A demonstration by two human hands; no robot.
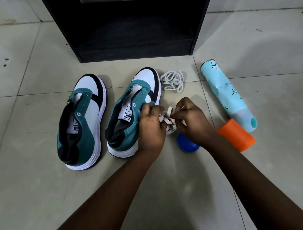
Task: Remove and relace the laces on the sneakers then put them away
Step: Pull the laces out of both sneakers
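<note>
Both hands worked a bunched white lace between them: the left hand had its fingers curled tight around the bundle, and the right hand pinched a loop of it in a narrow grip. At nine o'clock from the hands stood two teal sneakers, both unlaced. A second loose lace lay coiled on the floor at twelve o'clock. At three o'clock lay a pale blue spray can and an orange cylinder; a blue cap sat just below the hands. A black shelf unit stood beyond.
</note>
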